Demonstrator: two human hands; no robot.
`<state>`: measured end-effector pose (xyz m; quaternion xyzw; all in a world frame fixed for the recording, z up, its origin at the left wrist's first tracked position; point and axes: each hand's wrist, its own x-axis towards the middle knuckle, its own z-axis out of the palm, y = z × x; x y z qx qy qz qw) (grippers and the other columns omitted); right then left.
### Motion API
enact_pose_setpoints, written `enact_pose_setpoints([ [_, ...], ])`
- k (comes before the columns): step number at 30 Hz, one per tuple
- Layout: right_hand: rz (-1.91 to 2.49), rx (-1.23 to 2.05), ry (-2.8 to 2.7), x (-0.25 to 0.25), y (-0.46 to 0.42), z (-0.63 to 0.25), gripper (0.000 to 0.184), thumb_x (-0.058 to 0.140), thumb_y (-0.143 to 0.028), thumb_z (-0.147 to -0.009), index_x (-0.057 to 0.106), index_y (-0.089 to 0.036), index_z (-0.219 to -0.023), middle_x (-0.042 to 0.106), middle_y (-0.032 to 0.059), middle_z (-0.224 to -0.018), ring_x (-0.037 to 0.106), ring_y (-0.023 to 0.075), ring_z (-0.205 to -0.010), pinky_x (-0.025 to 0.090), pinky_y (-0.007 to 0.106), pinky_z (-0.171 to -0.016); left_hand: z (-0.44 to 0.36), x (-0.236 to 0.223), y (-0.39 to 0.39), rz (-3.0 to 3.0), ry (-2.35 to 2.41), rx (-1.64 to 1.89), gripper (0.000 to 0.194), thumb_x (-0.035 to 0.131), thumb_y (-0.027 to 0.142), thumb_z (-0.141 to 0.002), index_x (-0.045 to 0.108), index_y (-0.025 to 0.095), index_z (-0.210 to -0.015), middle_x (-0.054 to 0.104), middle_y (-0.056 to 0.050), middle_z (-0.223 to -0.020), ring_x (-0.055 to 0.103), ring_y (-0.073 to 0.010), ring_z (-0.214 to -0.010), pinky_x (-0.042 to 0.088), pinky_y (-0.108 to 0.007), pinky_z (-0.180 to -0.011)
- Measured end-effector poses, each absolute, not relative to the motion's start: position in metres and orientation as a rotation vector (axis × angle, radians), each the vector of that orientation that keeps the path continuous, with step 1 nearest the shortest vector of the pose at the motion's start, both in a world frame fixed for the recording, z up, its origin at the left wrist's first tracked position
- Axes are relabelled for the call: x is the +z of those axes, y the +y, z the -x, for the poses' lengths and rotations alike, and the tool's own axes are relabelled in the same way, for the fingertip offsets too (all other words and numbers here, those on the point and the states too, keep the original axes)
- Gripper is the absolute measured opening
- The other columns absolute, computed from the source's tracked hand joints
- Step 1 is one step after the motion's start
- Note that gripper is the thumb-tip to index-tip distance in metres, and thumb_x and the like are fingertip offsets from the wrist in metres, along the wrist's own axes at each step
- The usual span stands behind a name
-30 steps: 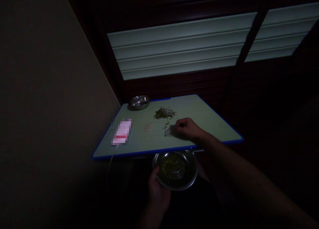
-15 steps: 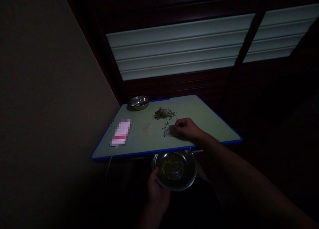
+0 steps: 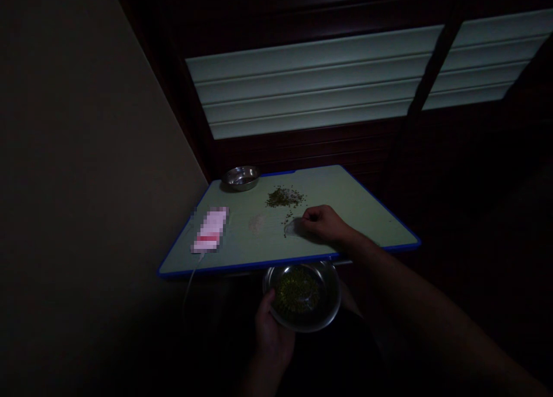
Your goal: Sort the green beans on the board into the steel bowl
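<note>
My left hand [image 3: 271, 331] grips the near-left rim of a steel bowl [image 3: 328, 316] holding small green grains, kept just below the front edge of a pale green table [image 3: 358, 204] with a blue border. My right hand [image 3: 326, 223] rests on the table with fingers curled in a pinch, next to a small pale patch [image 3: 291, 229] that I cannot make out. A loose heap of green grains [image 3: 283, 197] lies just beyond that hand, with a few stray grains between. A faint pale pile [image 3: 256, 223] lies to the left of it.
A second, small steel bowl [image 3: 241, 177] stands at the table's far left corner. A phone [image 3: 209, 229] with a white cable lies near the left edge. A plain wall is on the left, shuttered windows behind. The room is very dark.
Almost nothing has moved. My right hand has shifted very slightly on the table; the bowl in my left hand stays where it was.
</note>
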<state>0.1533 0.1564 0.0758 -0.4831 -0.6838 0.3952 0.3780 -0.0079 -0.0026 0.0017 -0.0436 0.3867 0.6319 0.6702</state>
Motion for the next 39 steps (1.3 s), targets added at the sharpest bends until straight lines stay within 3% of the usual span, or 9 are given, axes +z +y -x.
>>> enact_pose_setpoints([
  [17, 1.182, 1.276, -1.816, 0.088, 0.156, -0.151, 0.023, 0.067, -0.037, -0.066, 0.061, -0.015, -0.065, 0.055, -0.0018, -0.056, 0.043, 0.0082, -0.049, 0.031, 0.022, -0.046, 0.009, 0.017, -0.001, 0.157, 0.868, 1.472, 0.022, 0.058, 0.026, -0.084, 0.072, 0.019, -0.098, 0.077, -0.006, -0.087, 0.071, -0.0231, -0.091, 0.055, -0.04, -0.089],
  [26, 1.067, 1.391, -2.071, 0.1, 0.145, -0.14, 0.013, 0.063, -0.026, -0.07, 0.058, -0.016, -0.064, 0.047, -0.0046, -0.052, 0.037, 0.0069, -0.048, 0.029, 0.021, -0.048, 0.008, 0.017, -0.001, 0.127, 0.832, 1.51, 0.022, 0.058, 0.024, -0.083, 0.073, 0.019, -0.098, 0.077, -0.005, -0.089, 0.071, -0.0224, -0.089, 0.056, -0.039, -0.086],
  [39, 1.075, 1.311, -2.194, 0.101, 0.133, -0.147, 0.02, 0.063, -0.033, -0.071, 0.057, -0.016, -0.064, 0.049, -0.0032, -0.057, 0.04, 0.0083, -0.052, 0.034, 0.022, -0.051, 0.009, 0.0, 0.003, 0.127, 0.82, 1.426, 0.022, 0.059, 0.029, -0.081, 0.073, 0.015, -0.092, 0.077, -0.01, -0.091, 0.071, -0.0256, -0.091, 0.055, -0.042, -0.089],
])
